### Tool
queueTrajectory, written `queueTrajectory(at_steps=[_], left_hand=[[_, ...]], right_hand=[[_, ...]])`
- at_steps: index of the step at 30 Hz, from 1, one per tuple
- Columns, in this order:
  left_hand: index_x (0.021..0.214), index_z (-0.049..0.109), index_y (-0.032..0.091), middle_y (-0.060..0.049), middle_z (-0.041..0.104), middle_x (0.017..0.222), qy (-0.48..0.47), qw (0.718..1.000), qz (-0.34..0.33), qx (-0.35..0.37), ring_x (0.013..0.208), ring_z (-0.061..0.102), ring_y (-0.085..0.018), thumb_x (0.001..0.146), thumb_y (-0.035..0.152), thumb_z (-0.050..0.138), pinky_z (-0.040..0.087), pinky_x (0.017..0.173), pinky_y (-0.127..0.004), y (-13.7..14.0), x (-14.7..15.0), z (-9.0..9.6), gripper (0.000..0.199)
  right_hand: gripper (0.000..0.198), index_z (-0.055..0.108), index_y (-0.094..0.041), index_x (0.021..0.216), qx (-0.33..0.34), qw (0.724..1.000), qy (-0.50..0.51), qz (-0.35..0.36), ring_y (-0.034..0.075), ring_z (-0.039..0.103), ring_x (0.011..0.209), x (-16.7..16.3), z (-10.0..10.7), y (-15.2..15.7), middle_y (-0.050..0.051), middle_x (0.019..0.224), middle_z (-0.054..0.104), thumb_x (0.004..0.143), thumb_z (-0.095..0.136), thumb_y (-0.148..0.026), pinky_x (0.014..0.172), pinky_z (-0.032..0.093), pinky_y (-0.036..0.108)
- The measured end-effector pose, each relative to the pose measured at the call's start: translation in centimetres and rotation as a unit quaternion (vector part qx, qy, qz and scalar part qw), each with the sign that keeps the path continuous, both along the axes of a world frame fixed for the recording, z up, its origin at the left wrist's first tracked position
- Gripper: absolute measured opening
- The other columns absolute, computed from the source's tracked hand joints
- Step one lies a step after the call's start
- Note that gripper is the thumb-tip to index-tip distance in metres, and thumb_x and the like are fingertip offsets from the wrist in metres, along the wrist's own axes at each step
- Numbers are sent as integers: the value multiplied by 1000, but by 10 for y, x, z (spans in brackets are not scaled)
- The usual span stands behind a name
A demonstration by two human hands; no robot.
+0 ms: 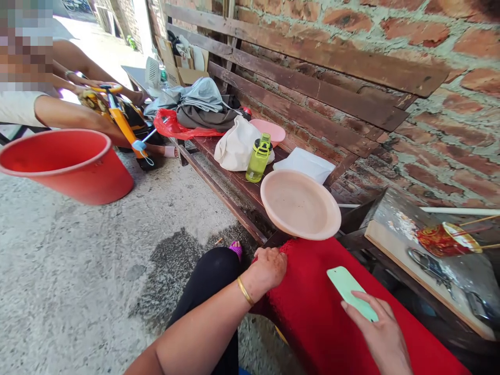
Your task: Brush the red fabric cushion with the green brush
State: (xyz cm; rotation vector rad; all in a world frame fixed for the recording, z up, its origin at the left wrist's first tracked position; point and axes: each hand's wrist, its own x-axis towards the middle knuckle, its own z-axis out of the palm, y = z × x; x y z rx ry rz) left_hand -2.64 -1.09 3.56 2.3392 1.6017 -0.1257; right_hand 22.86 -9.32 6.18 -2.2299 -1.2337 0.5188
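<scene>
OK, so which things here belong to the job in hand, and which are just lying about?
With the hands, seemingly the job:
phone, in the right hand
red cloth, at the left hand

Apparently just lying about:
basin
bottle
white bag
bucket

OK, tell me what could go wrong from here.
The mint-green phone might slip, since the right hand grips it only toward one end. The pale basin sits just beyond the left hand, so a forward nudge could shift it. The green bottle stands upright close to that basin and could tip if bumped.
</scene>
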Motion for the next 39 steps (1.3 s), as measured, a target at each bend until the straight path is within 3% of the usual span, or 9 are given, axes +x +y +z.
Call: queueTrajectory(at_steps=[6, 13, 18, 22, 26, 29, 33, 36, 39], left_hand=[[109, 66, 15, -16, 64, 98, 14, 1000, 0, 2, 93, 65, -31, 92, 22, 48, 48, 77, -48, 1, 4, -2, 26], [109, 65, 15, -16, 64, 97, 3, 1000, -3, 28, 90, 63, -29, 94, 15, 40, 48, 75, -45, -4, -3, -3, 29], [109, 65, 12, -17, 64, 99, 19, 998, 31, 54, 93, 63, -29, 95, 10, 37, 49, 78, -47, -3, -10, 8, 32], [109, 66, 12, -18, 65, 99, 19, 998, 34, 41, 92, 65, -30, 95, 10, 37, 49, 76, -47, 0, -5, 12, 32], [110, 66, 12, -17, 65, 98, 35, 999, 32, 16, 93, 66, -31, 95, 11, 37, 50, 74, -46, -1, -3, 11, 33], [126, 61, 15, -16, 65, 101, 19, 999, 13, 35, 94, 66, -31, 99, 29, 42, 51, 74, -44, -5, -6, 8, 35], [141, 50, 19, -15, 66, 105, -2, 999, -16, 44, 94, 66, -28, 93, 57, 50, 51, 76, -39, -10, -6, 1, 61], [144, 49, 21, -15, 67, 109, 10, 999, -19, 39, 97, 66, -27, 91, 59, 52, 51, 78, -38, -10, -5, -9, 65], [147, 46, 21, -16, 67, 114, 19, 998, -28, 52, 101, 66, -27, 92, 57, 51, 52, 81, -38, -8, -6, -23, 65]], right_hand=[[55, 74, -23, 90, 57, 996, 0, 70, 28, 60, 92, -30, -23, 77, 6, 92, 59, 56, 63, -65, 85, 48, 41], [54, 78, -26, 83, -51, 998, -29, 14, 31, 61, 89, 35, -7, 33, 7, 91, 63, 47, 67, -63, 77, 48, 41], [47, 77, -26, 90, 3, 992, 55, 115, 26, 63, 97, -21, -13, 29, 5, 98, 63, 59, 68, -60, 84, 51, 35], [42, 77, -26, 88, 9, 982, 91, 168, 24, 64, 91, -60, -27, 33, 4, 96, 63, 58, 67, -54, 79, 53, 33], [39, 77, -28, 83, -18, 987, 61, 144, 24, 65, 87, -14, -30, 8, 3, 92, 64, 54, 71, -54, 76, 54, 32], [42, 77, -28, 82, -28, 993, 32, 110, 27, 65, 92, 33, -22, -1, 5, 95, 66, 52, 73, -58, 75, 53, 34], [52, 78, -26, 85, -26, 998, 9, 54, 32, 62, 101, 45, -6, 31, 7, 104, 64, 51, 70, -64, 82, 49, 41], [50, 77, -23, 85, 29, 998, 19, 43, 31, 61, 95, 21, -5, 78, 8, 98, 62, 53, 68, -60, 80, 48, 42], [41, 76, -22, 82, 76, 995, 31, 59, 27, 61, 89, -1, -21, 119, 6, 91, 60, 55, 69, -52, 80, 47, 39]])
